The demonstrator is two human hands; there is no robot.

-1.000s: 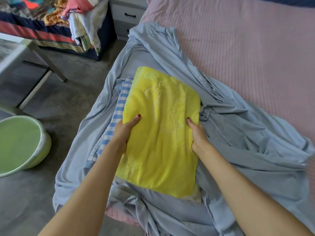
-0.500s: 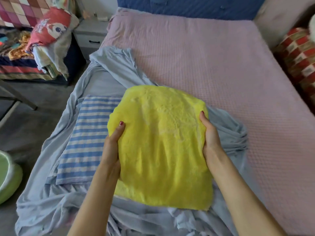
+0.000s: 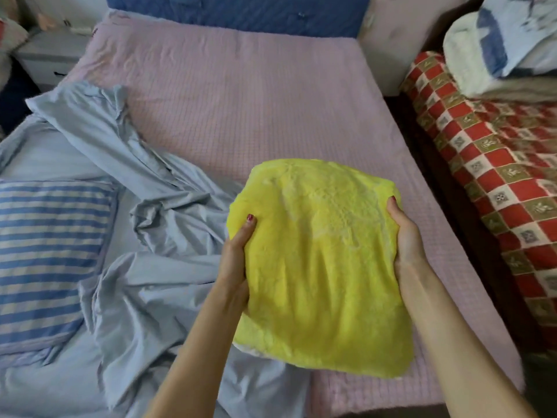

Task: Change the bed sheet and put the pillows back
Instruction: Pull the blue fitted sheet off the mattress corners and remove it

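While both hands clamp the yellow pillow [image 3: 319,267] by its sides, it hangs above the right half of the mattress [image 3: 241,101], near the foot end, and nothing but that side grip bears it. The left hand [image 3: 236,257] has its thumb laid on the top face with the other fingers hidden below; the right hand [image 3: 405,233] curls round the opposite edge, thumb up, fingers likewise out of sight. The cover looks plush and soft, so I judge the main risk to be a slip: if either hand loosens, the pillow could sag or tip out and drop. The blue sheet [image 3: 156,230] lies bunched over the left half of the bed, not yet spread, and the striped pillow [image 3: 45,260] rests on it at the left edge. Set down where it now hangs, the yellow pillow would land on bare mattress that still wants a sheet, and would have to be lifted again. Set down leftward, it would pin the crumpled sheet and hinder pulling it flat. The red checked blanket [image 3: 497,182] close beside the bed on the right could be brushed by a wide swing.
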